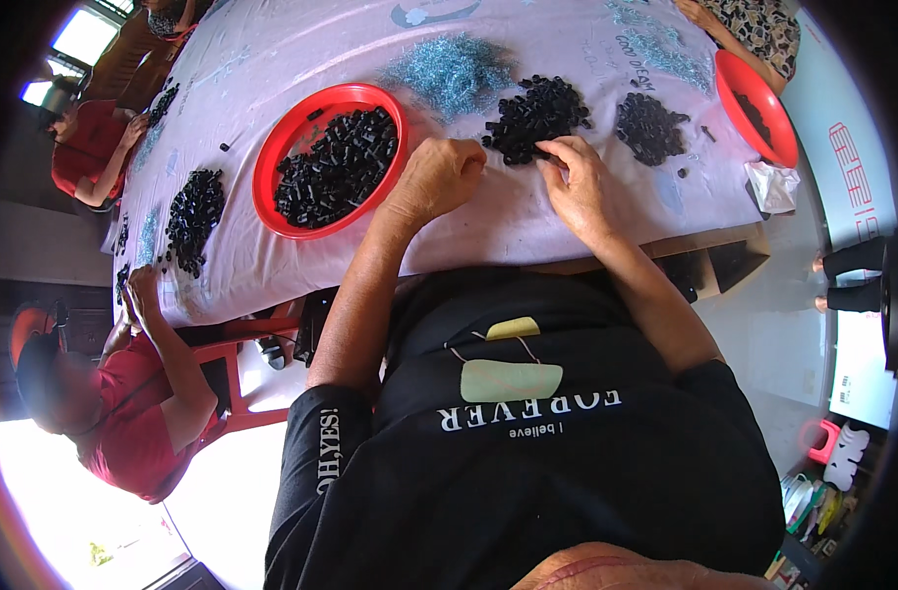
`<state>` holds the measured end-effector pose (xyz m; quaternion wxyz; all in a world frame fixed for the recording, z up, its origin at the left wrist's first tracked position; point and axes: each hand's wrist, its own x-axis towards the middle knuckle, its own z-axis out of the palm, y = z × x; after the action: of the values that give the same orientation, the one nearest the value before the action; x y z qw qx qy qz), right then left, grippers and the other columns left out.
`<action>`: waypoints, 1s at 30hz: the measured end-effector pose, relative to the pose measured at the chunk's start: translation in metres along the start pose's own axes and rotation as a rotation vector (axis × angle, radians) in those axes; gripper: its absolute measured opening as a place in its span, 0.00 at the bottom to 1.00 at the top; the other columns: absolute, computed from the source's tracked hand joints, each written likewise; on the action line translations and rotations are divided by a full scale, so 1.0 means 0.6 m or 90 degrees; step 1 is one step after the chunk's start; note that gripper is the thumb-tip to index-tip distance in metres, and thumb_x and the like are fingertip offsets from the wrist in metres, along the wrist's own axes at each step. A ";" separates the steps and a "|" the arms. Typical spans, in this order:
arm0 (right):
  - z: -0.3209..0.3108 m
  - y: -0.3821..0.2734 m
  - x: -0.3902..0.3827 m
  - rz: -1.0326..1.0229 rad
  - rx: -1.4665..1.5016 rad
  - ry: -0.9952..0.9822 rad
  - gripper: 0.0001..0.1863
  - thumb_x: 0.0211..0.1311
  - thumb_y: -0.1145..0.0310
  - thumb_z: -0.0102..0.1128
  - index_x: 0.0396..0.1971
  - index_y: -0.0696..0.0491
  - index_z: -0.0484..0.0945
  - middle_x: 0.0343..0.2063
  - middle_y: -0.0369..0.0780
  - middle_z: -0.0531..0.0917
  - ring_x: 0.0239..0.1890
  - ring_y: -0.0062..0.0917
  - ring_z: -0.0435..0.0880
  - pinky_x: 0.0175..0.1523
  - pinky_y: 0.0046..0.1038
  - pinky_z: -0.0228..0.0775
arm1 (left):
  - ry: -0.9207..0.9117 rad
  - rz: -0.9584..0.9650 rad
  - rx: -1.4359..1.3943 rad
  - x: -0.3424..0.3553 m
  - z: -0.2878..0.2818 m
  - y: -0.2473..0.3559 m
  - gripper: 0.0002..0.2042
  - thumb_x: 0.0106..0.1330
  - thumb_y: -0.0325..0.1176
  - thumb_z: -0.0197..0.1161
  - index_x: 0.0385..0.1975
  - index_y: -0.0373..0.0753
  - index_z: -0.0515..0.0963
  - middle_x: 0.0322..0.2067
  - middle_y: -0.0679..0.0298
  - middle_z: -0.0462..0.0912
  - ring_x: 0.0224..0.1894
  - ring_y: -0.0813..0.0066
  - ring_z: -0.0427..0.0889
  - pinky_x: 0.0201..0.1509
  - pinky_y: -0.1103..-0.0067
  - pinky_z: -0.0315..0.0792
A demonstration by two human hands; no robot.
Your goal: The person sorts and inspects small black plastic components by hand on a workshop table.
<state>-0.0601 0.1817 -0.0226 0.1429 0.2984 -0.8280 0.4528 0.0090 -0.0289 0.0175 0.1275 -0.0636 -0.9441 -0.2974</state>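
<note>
A pile of small black cylindrical parts (534,116) lies on the cloth-covered table in front of me. My left hand (441,179) is at the pile's left side, its fingers curled together in a pinch. Whatever those fingers hold is hidden. At the pile's near right edge is my right hand (577,187), thumb and forefinger bent toward each other against the black parts. Anything between these fingertips is too small to make out. Just left of my left forearm stands a round red basin (262,187) partly filled with short black pieces. Beyond the pile lies a heap of thin, shiny bluish pieces (451,74).
Another dark pile (650,128) lies to the right, near a second red basin (781,138) and a crumpled white bag (771,187). More black parts (194,218) lie at the left. People in red shirts (139,423) work along the left side; another person's arm (734,41) reaches in at the far right.
</note>
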 end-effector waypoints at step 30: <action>0.006 -0.004 -0.002 -0.039 -0.029 0.006 0.11 0.53 0.78 0.62 0.38 0.57 0.81 0.45 0.45 0.77 0.49 0.38 0.77 0.56 0.35 0.69 | 0.047 0.071 -0.013 0.000 0.041 0.031 0.09 0.58 0.25 0.59 0.37 0.36 0.81 0.34 0.50 0.82 0.34 0.51 0.83 0.40 0.65 0.76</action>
<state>-0.0577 0.1783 -0.0237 0.1671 0.3183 -0.8279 0.4305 0.0076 0.0006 0.0084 0.1782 -0.1062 -0.9305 -0.3019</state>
